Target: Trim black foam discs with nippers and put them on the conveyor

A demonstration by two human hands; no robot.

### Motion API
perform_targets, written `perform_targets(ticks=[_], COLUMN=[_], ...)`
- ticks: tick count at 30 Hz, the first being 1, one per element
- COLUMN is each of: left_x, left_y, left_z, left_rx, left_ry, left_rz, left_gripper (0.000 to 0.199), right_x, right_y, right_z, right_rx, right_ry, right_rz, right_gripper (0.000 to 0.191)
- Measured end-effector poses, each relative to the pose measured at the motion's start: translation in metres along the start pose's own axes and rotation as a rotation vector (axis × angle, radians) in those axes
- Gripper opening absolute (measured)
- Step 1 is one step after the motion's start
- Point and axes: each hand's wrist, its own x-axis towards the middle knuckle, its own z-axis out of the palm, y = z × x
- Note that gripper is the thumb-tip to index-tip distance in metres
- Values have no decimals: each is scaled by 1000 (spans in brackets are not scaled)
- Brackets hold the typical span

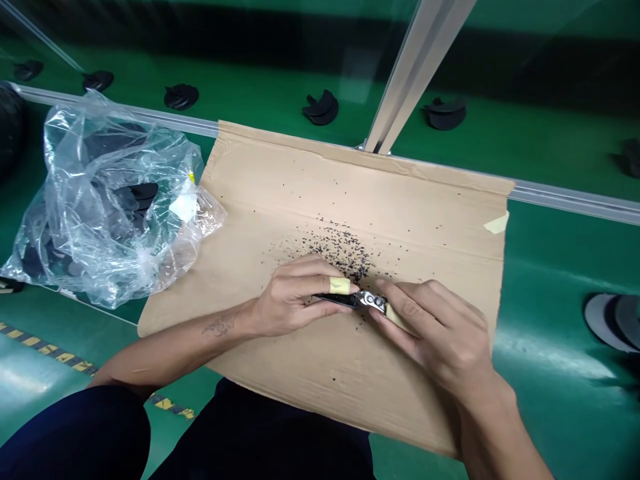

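Observation:
My left hand [295, 297] is closed on a thin black plastic piece [337, 300], pinched between thumb and fingers. Yellow tape wraps one of its fingers. In my right hand [435, 320] is a small silver nail clipper [371, 301], gripped between thumb and fingers, with its jaws against the end of the black piece. Something pale yellow, likely tape, shows at the right fingers. Beneath and beyond both hands, many tiny black scraps [345, 250] lie scattered on a brown cardboard sheet [400, 400]. The fingers hide part of both the piece and the clipper.
To the left, a clear plastic bag [120, 213] holds black parts. Several curved black parts [321, 108] lie on the green surface beyond a metal rail [575, 200]. A metal post [420, 67] rises behind the cardboard. More black parts [613, 321] sit at the right edge.

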Motion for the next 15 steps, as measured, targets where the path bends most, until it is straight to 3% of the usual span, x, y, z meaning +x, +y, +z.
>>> perform_targets(ticks=[9, 15], left_x=[-1, 0], left_y=[-2, 1], left_z=[0, -2], left_rx=[-6, -64], left_ry=[-4, -1], left_rz=[1, -26], left_gripper=[17, 16], right_x=[-1, -1], right_y=[-2, -1], right_z=[2, 5], right_rx=[70, 419], right_ry=[12, -3], right_rz=[34, 144], right_gripper=[36, 33])
